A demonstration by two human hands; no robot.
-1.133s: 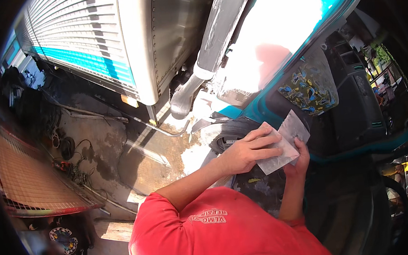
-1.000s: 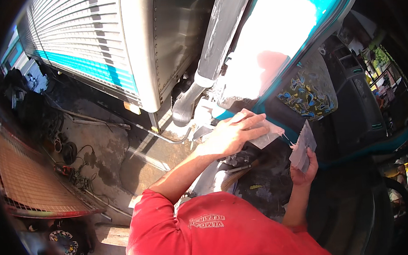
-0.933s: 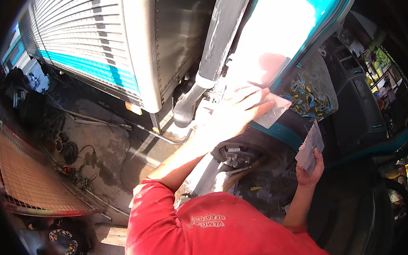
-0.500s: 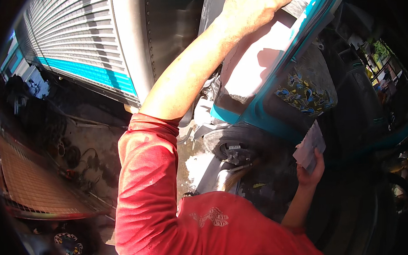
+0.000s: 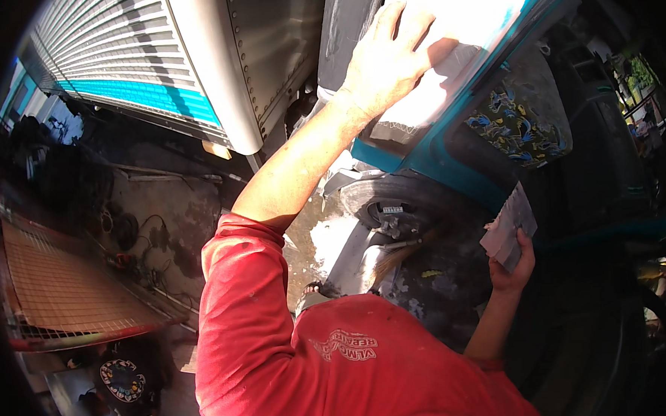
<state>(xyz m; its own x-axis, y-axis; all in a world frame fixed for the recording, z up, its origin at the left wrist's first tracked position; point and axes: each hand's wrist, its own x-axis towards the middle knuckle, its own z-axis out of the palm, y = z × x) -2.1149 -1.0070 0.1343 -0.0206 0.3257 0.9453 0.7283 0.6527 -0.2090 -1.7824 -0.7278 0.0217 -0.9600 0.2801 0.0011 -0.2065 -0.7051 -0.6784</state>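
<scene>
"At the sunlit panel (image 5: 480, 4), how is the left hand (image 5: 393, 62) placed?"

"With fingers partly spread; whether anything is gripped is hidden by glare."

"And the grey plate (image 5: 514, 221)?"

"Well apart from the panel, it is pinched in the half-closed right hand (image 5: 514, 265). If it is tipped, what looks like paste (image 5: 490, 240) along its edge could be lost."

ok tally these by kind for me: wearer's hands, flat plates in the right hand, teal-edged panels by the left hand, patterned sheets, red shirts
Wearer's hands: 2, left hand and right hand
Flat plate: 1
Teal-edged panel: 1
Patterned sheet: 1
Red shirt: 1
Total: 6
</scene>
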